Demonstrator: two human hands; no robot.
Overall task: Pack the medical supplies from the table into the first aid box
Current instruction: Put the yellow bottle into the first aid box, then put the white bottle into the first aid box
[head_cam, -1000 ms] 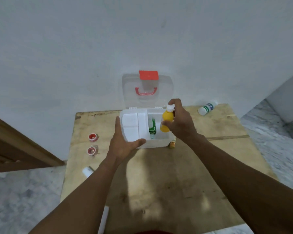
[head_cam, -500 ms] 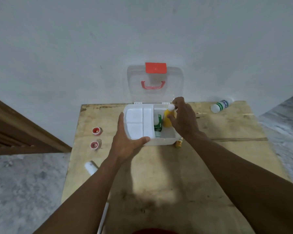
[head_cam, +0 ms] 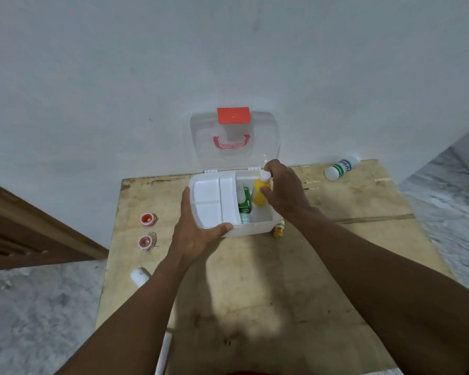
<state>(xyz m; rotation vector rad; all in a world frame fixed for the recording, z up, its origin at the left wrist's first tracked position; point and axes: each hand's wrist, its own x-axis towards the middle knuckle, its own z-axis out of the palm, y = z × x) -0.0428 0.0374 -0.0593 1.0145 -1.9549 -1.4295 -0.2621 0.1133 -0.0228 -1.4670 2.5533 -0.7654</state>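
The white first aid box (head_cam: 257,228) stands open at the table's far edge, its clear lid (head_cam: 263,136) with red latch and handle leaning on the wall. A white tray insert (head_cam: 214,201) fills the box's left half. My left hand (head_cam: 194,231) grips the tray's near left corner. My right hand (head_cam: 284,190) holds a yellow bottle (head_cam: 259,192) with a white cap, upright inside the box's right half. A green packet (head_cam: 244,203) lies beside it in the box.
A white bottle with a green label (head_cam: 340,167) lies at the far right of the wooden table (head_cam: 255,293). A small yellow bottle (head_cam: 279,228) stands against the box's near right corner. Two red-and-white rolls (head_cam: 148,220) (head_cam: 146,241) and a white tube (head_cam: 139,277) sit at left.
My right hand has lowered the yellow bottle from above the box into its right half. The left hand has kept its grip on the tray.
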